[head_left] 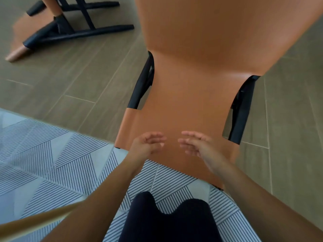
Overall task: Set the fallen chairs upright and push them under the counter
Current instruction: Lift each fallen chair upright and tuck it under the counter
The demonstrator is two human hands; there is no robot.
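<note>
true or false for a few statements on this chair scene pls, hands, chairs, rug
1. Both the left hand and the right hand have loose, open fingers and grip nothing. True.
2. The near chair in front of the hands is blue. False: its shell is orange, with black legs showing at its sides.
3. A second chair lies tipped over on the floor at the upper left. True.
4. The rug is plain red. False: it is pale with dark striped panels.
5. The left hand holds a leg of the second chair. False: that chair lies well away from both hands.
</note>
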